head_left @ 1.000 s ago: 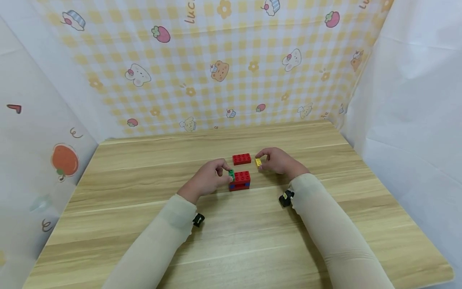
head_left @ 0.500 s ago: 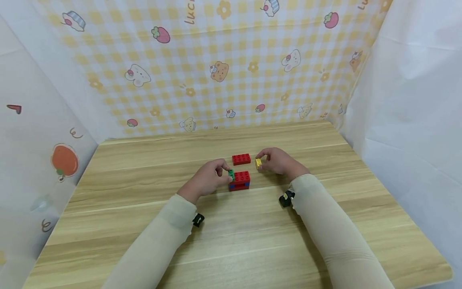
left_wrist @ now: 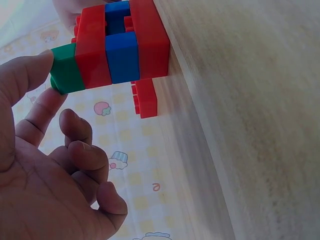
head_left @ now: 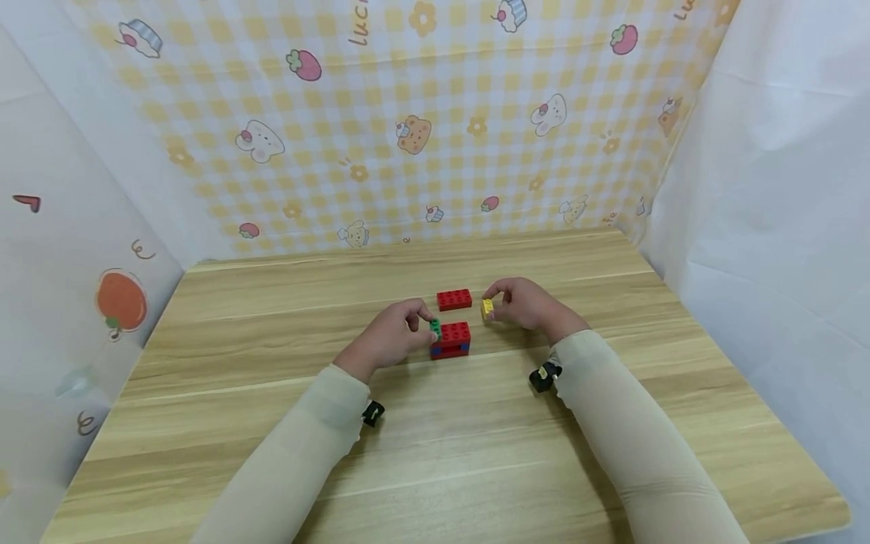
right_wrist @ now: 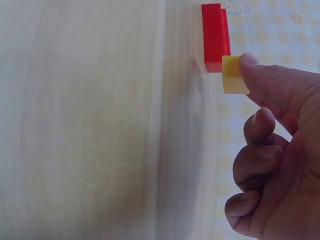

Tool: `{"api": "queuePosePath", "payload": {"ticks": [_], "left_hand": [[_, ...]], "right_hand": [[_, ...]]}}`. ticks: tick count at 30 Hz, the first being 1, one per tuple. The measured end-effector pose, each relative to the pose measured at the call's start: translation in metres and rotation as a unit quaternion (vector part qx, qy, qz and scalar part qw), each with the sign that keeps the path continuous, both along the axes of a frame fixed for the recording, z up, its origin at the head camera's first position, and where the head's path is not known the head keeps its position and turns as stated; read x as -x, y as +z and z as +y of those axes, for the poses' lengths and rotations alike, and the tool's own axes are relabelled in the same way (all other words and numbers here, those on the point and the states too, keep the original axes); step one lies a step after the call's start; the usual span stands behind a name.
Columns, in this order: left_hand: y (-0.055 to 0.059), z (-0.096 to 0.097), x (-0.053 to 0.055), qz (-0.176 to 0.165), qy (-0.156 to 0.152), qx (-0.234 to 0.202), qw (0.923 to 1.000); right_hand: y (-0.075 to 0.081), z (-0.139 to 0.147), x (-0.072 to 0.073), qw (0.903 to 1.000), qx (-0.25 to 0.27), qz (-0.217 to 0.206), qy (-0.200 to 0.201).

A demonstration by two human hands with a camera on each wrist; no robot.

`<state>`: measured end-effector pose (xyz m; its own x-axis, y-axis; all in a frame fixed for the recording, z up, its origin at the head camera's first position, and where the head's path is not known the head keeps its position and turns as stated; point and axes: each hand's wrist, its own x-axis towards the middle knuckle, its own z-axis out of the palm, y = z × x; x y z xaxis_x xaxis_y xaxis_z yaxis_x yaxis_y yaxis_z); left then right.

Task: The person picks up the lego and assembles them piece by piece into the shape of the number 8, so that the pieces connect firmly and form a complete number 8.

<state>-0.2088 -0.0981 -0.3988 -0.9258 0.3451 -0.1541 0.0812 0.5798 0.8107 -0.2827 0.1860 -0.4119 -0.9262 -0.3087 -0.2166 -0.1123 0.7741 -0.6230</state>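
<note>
My left hand (head_left: 396, 335) pinches a small green building brick (left_wrist: 68, 69) between thumb and index finger. The green brick sits on the left end of a stack, whose upper red brick (head_left: 457, 331) and lower red brick (left_wrist: 150, 40) are kept apart by blue bricks (left_wrist: 123, 57) at the ends. To the right of the stack, my right hand (head_left: 526, 304) holds a small yellow brick (right_wrist: 234, 75) by thumb and index finger, slightly above the table. The other fingers of both hands are loosely bent.
A loose red brick (head_left: 454, 300) lies behind the stack, left of the yellow brick. The wooden table (head_left: 435, 453) ends at a checked cloth (head_left: 435, 181) at the back. White cloth (head_left: 761, 227) hangs on the right side.
My right hand has shifted very slightly right, and the yellow brick has come up a little, showing more of its front. My left hand stays on the green brick.
</note>
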Motion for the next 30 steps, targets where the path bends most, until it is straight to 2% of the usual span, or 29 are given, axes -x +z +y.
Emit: {"api": "queuePosePath", "payload": {"ticks": [8, 30], "left_hand": [[0.001, 0.000, 0.001, 0.002, 0.002, 0.003, 1.0000], [-0.002, 0.000, 0.000, -0.002, 0.006, -0.002, 1.0000]], "right_hand": [[0.006, -0.004, -0.003, 0.9998, 0.003, 0.015, 0.013], [0.017, -0.008, -0.018, 0.9995, 0.018, 0.013, 0.025]]}}
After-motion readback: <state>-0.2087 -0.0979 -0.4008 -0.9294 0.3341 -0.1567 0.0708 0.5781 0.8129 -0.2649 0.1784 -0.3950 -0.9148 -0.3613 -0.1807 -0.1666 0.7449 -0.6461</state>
